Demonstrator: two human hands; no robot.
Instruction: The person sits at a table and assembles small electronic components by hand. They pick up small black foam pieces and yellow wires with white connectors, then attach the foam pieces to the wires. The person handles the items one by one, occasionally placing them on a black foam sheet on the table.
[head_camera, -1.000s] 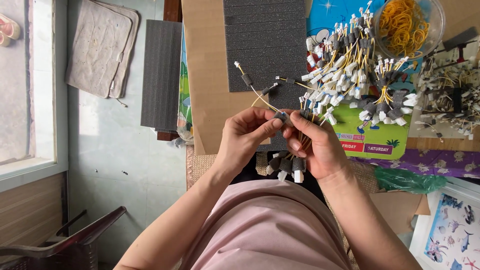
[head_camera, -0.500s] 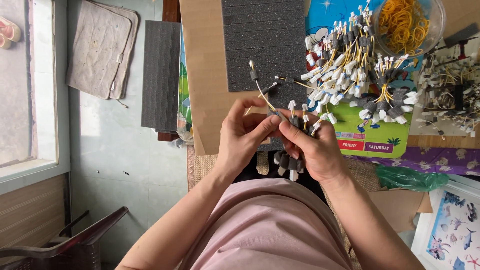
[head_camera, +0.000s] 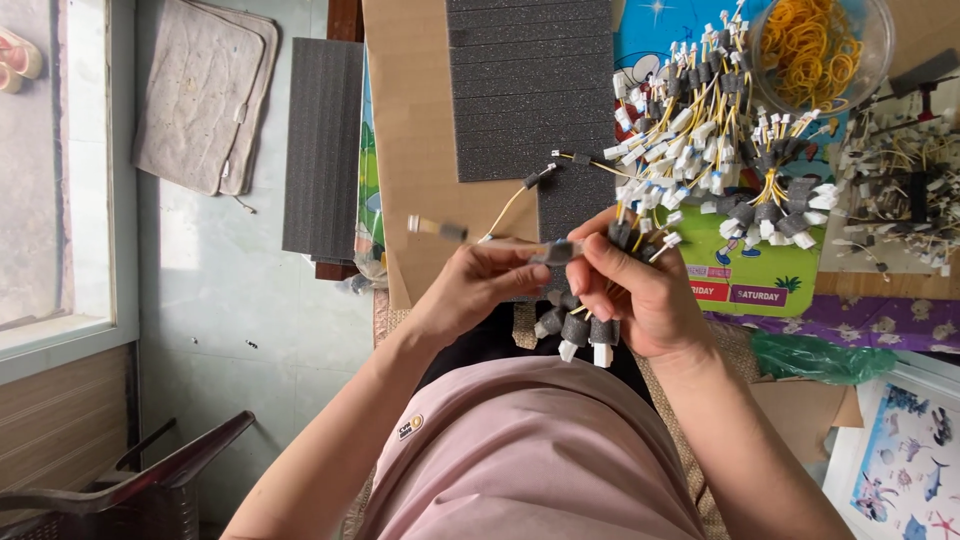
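Over the lap, at the worktop's (head_camera: 420, 150) near edge: both hands meet around thin yellow wires with small plugs.
Left hand (head_camera: 475, 285): fingertips pressed together, pinching a grey foam sleeve (head_camera: 556, 252) on one wire (head_camera: 505, 208).
Right hand (head_camera: 640, 290): curled shut around a bundle of wires (head_camera: 578, 330), thumb and forefinger on the same sleeve.
Foam sheet (head_camera: 530, 90): dark, ribbed, lying flat ahead of the hands.
Finished bundles (head_camera: 720, 130): heaped to the right.
Bowl of rubber bands (head_camera: 815, 45): far right corner.
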